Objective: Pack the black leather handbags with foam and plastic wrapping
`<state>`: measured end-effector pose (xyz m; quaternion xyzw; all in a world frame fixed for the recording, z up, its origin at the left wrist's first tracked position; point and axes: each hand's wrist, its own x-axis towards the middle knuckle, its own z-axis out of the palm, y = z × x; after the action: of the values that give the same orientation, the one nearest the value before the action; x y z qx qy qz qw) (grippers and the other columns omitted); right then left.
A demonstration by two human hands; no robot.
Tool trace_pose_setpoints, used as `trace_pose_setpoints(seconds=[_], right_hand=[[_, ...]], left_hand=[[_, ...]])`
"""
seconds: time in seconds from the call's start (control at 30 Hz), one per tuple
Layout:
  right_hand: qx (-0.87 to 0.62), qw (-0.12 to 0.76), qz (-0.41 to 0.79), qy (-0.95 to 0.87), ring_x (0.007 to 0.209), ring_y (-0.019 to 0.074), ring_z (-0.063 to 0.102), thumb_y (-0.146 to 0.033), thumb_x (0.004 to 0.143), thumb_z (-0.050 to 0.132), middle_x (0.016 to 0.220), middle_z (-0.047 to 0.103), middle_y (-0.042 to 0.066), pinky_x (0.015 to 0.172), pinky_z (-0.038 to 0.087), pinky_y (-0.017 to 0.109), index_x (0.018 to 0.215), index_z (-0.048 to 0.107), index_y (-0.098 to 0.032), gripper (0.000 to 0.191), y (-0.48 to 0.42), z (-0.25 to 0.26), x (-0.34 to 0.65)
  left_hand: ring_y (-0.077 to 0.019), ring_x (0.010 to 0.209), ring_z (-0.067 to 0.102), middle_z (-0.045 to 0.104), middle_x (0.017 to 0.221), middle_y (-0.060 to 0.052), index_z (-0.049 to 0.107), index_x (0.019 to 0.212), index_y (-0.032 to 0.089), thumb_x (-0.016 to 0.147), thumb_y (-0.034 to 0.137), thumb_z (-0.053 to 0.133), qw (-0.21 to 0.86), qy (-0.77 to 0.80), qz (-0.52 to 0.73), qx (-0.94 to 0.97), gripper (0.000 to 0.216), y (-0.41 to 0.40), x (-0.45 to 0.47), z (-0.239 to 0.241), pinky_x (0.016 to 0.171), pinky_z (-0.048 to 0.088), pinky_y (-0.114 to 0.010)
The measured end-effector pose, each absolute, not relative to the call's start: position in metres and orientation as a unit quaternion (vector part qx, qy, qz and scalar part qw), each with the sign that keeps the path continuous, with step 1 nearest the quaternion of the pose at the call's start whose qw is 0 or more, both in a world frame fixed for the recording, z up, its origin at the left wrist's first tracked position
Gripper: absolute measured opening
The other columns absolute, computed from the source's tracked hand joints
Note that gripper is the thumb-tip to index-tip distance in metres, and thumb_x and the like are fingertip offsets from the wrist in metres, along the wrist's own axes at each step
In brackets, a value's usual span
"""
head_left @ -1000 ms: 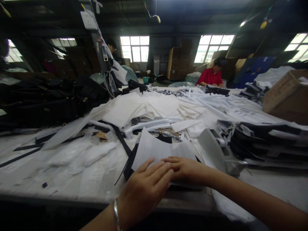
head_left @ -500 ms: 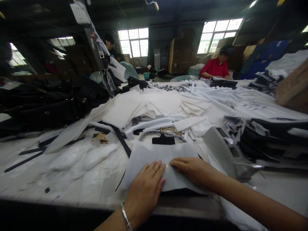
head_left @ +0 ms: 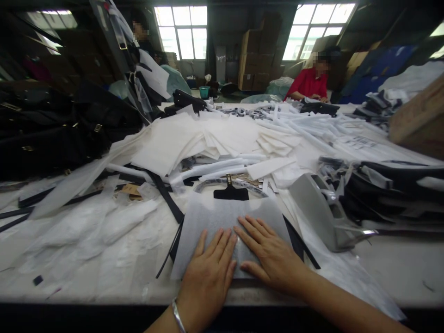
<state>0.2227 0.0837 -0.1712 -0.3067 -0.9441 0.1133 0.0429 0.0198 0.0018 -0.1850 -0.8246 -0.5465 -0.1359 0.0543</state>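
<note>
My left hand (head_left: pixel 208 273) and my right hand (head_left: pixel 270 256) lie flat, side by side, palms down on a white foam sheet (head_left: pixel 225 217) near the table's front edge. The sheet covers a flat black item whose edges and thin black strap (head_left: pixel 301 243) stick out at both sides. A black tab with a metal clasp (head_left: pixel 230 190) shows just beyond the sheet's far edge. A silver bangle sits on my left wrist. Neither hand grips anything.
A grey tape dispenser (head_left: pixel 319 210) stands right of the sheet. White foam sheets (head_left: pixel 215 138) are heaped mid-table, black bags (head_left: pixel 58 134) piled at left, black pieces (head_left: pixel 398 185) at right. A person in red (head_left: pixel 310 81) works at the far end; another person (head_left: pixel 140 32) stands far left.
The foam sheet has gone from folded up to lying flat over the black item. Both hands spread out and slid forward across it, pressing it down. The view tilted downward.
</note>
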Motion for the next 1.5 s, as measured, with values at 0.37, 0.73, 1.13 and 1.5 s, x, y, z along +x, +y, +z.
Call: trace_pose_setpoints(seconds=[0.37, 0.73, 1.13, 1.5], right_hand=[[-0.299, 0.007, 0.150, -0.942, 0.144, 0.0342, 0.026, -0.064, 0.093, 0.041, 0.157, 0.031, 0.014, 0.116, 0.012, 0.062, 0.151, 0.033, -0.021, 0.073, 0.099, -0.149, 0.224], [-0.284, 0.131, 0.215, -0.925, 0.142, 0.0268, 0.034, -0.045, 0.093, 0.056, 0.151, 0.044, 0.009, 0.117, 0.019, 0.056, 0.147, 0.040, -0.028, 0.059, 0.098, -0.173, 0.235], [-0.241, 0.137, 0.189, -0.942, 0.134, 0.0230, 0.046, -0.029, 0.096, 0.052, 0.140, 0.056, 0.010, 0.117, 0.022, 0.055, 0.128, 0.055, -0.024, 0.032, 0.095, -0.172, 0.233], [-0.227, 0.138, 0.127, -0.956, 0.130, 0.0252, 0.051, -0.025, 0.097, 0.050, 0.139, 0.057, 0.011, 0.114, 0.028, 0.058, 0.124, 0.059, -0.024, 0.029, 0.096, -0.176, 0.231]], left_hand=[[-0.0289, 0.135, 0.045, 0.049, 0.146, -0.013, 0.046, 0.141, 0.014, 0.096, 0.042, 0.049, -0.064, -0.477, -0.062, -0.874, 0.054, 0.035, 0.003, -0.140, 0.112, 0.035, -0.053], [-0.0227, 0.140, 0.039, 0.046, 0.149, -0.006, 0.046, 0.142, 0.026, 0.097, 0.037, 0.051, -0.119, -0.463, -0.152, -0.865, 0.046, 0.031, -0.015, -0.168, 0.117, 0.030, -0.049], [-0.0229, 0.138, 0.043, 0.051, 0.146, -0.007, 0.053, 0.133, 0.023, 0.094, 0.032, 0.056, -0.133, -0.479, -0.185, -0.847, 0.040, 0.026, -0.012, -0.167, 0.117, 0.030, -0.051], [-0.0237, 0.136, 0.045, 0.053, 0.144, -0.006, 0.055, 0.130, 0.025, 0.091, 0.032, 0.058, -0.144, -0.483, -0.205, -0.839, 0.040, 0.026, -0.011, -0.167, 0.117, 0.030, -0.050]])
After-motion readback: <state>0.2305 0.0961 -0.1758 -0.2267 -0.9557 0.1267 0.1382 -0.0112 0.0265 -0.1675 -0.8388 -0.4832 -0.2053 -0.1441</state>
